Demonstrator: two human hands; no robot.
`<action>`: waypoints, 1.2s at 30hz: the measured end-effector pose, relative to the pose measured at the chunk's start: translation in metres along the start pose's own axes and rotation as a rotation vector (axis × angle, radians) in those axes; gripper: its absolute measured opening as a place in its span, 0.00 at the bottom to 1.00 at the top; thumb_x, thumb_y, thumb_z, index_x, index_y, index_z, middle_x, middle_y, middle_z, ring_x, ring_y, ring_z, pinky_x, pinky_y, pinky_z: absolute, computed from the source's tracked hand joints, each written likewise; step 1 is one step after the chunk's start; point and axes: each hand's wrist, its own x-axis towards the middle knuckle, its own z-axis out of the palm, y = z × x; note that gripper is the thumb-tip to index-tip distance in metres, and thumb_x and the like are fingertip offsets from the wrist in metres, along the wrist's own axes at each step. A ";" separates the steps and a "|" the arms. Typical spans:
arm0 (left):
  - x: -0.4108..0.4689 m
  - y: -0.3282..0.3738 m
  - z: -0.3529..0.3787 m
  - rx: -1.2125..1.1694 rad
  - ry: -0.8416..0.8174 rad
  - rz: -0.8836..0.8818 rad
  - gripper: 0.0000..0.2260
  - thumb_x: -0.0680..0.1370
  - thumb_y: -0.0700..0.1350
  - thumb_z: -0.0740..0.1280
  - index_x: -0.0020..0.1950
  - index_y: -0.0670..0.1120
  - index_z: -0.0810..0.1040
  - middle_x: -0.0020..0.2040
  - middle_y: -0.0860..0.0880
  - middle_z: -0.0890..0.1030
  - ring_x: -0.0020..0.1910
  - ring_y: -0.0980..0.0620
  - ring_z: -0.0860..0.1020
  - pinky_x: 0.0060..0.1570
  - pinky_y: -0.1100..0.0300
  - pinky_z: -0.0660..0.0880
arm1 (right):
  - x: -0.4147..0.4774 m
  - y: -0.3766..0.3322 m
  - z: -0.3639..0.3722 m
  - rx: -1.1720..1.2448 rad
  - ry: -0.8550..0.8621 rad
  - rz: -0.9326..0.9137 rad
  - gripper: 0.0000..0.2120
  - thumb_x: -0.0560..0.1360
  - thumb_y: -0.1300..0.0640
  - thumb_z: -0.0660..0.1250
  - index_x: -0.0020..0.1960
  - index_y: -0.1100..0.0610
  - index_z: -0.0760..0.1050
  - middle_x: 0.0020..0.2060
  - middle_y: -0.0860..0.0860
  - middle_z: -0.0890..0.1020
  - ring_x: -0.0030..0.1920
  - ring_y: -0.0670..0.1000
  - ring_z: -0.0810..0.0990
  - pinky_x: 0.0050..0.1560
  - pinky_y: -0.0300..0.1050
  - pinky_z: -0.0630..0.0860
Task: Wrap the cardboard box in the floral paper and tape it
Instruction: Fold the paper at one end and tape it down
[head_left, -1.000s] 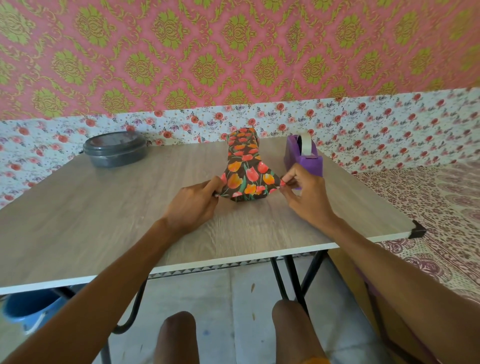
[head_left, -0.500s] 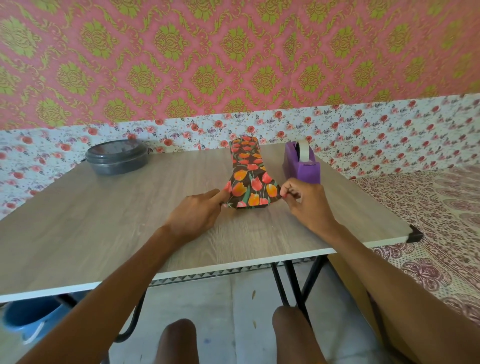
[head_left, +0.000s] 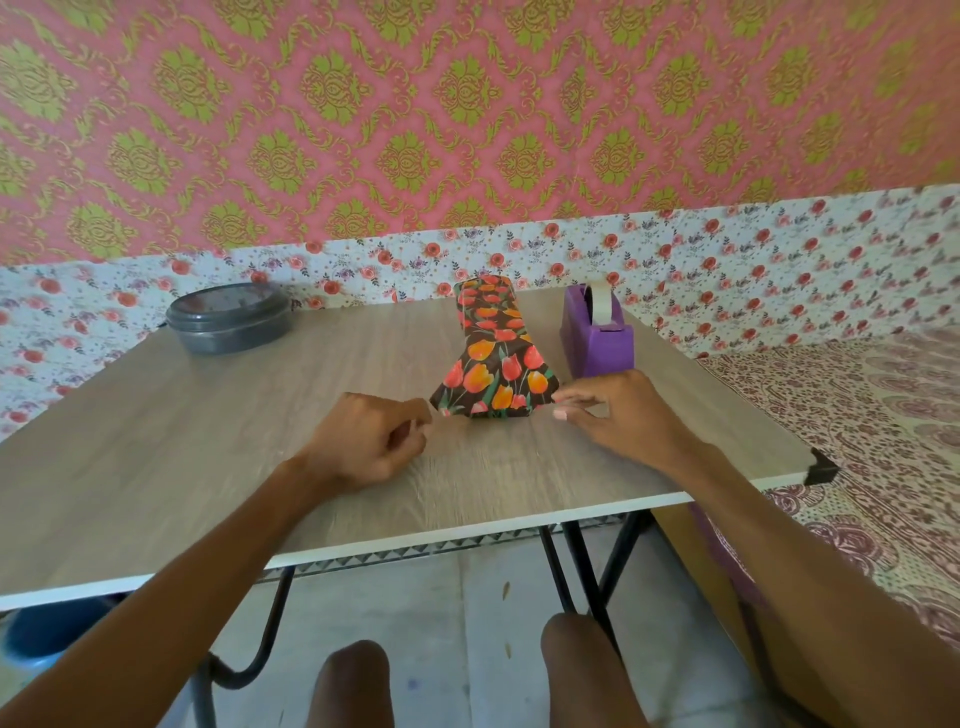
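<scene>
Left hand off floral paper, drawn back, fingers curled. Right hand pinch released, fingers straightened.

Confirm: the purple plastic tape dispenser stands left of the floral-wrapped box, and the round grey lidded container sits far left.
Wrong on one count: the head view shows the purple plastic tape dispenser standing right of the floral-wrapped box, not left. The round grey lidded container does sit far left.

The left hand, right hand, forearms and knees are bare; right fingernails show pale pink.
</scene>
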 end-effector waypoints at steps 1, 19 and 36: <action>0.000 -0.001 -0.002 -0.035 0.052 -0.049 0.13 0.80 0.54 0.57 0.39 0.51 0.74 0.29 0.56 0.73 0.25 0.56 0.70 0.30 0.61 0.68 | 0.000 -0.002 -0.006 -0.004 -0.051 0.003 0.11 0.75 0.47 0.72 0.50 0.54 0.86 0.44 0.48 0.87 0.44 0.42 0.84 0.49 0.41 0.82; 0.074 0.036 0.015 -0.611 0.315 -0.777 0.04 0.73 0.49 0.75 0.45 0.50 0.85 0.37 0.56 0.84 0.37 0.60 0.81 0.34 0.69 0.78 | 0.047 -0.025 0.006 0.253 0.246 0.154 0.07 0.73 0.57 0.76 0.48 0.60 0.86 0.39 0.50 0.86 0.38 0.42 0.84 0.42 0.31 0.78; 0.068 0.037 0.019 -0.431 0.158 -0.713 0.07 0.75 0.47 0.74 0.49 0.48 0.79 0.44 0.52 0.81 0.41 0.57 0.78 0.37 0.70 0.72 | 0.040 -0.013 0.015 0.092 0.175 0.207 0.05 0.73 0.61 0.75 0.47 0.60 0.81 0.36 0.47 0.83 0.38 0.40 0.81 0.43 0.37 0.78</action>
